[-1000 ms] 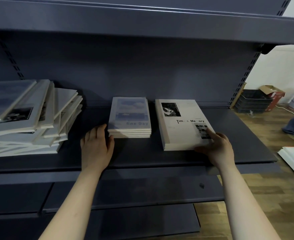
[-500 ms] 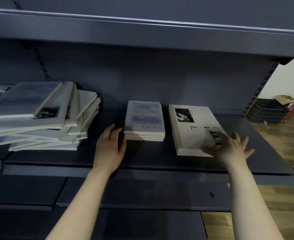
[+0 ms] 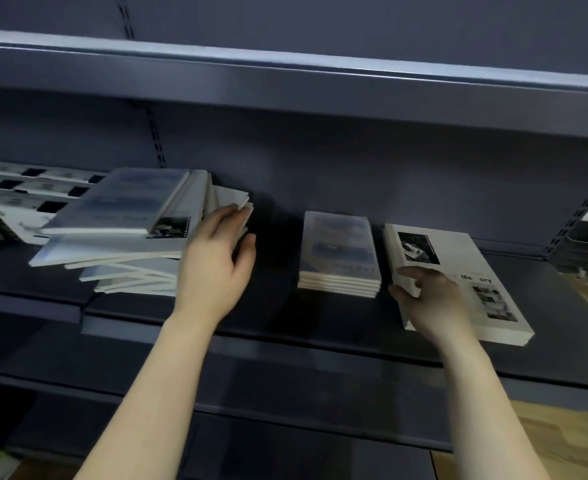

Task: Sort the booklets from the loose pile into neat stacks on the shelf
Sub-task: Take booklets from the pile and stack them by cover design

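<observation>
The loose pile [image 3: 119, 233] of booklets sits fanned out on the left of the shelf [image 3: 278, 317] — your left hand [image 3: 216, 265] touches its right edge with straight fingers, gripping nothing. Mid-shelf is a tidy blue stack [image 3: 339, 254], with the white stack [image 3: 476, 271] just beside it — your right hand [image 3: 431, 299] pinches its left edge.

I take this for a shop: slotted metal shelving [image 3: 285, 341], booklet stacks [image 3: 339, 251] on it, wood floor [image 3: 562, 434] beside it.
</observation>
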Demonstrator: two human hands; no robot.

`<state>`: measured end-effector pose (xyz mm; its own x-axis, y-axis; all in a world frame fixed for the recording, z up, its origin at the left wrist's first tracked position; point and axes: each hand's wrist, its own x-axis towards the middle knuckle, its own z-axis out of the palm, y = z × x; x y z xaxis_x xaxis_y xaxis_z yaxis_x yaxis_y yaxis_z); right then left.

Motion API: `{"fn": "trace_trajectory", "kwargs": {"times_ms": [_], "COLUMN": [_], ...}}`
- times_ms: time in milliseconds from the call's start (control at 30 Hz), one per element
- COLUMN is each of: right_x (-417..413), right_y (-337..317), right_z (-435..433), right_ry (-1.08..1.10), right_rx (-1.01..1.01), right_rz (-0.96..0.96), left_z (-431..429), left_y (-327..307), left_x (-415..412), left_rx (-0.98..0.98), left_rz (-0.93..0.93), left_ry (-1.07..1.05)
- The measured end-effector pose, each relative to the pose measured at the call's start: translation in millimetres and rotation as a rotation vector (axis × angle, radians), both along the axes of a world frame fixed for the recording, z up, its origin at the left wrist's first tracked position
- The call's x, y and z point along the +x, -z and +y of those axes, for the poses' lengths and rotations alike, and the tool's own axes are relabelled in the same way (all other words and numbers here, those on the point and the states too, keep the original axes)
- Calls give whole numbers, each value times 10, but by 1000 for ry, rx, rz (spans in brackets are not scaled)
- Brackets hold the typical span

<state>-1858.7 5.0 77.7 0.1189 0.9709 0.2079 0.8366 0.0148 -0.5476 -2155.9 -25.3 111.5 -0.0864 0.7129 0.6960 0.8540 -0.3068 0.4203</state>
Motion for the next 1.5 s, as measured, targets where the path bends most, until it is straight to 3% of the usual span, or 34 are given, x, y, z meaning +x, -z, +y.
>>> {"fn": "trace_trajectory", "kwargs": {"times_ms": [233,567,1033,1100,1200,1367,1500], "right_x": [-514,-1170,-1481,-1470,-1426,-1349,-1362], "right_y": [62,104,98,96,88,65,-50], "right_z": [72,116,79,68,65,91,54], "right_ry": [-114,-210,-179,-176,-181,-236,-316], "right_rx": [-27,-37,-38,-26,-16,16,-25], "right_rz": [39,34,39,33,34,214,559], "left_z": [-21,-24,86,107,113,56,18], "left_y": [-253,-204,-443,-404,-345,-318,-274], "left_x": [-1019,-1826,-2015,-1980,-1879,-1474,-929], "left_rx": [-68,-380,-387,-317,-215,-98,-118], "left_rz": [46,-17,-211,-370,-787,-991,-1034], "left_ry": [-412,-628,-515,-419,-153,94,278]}}
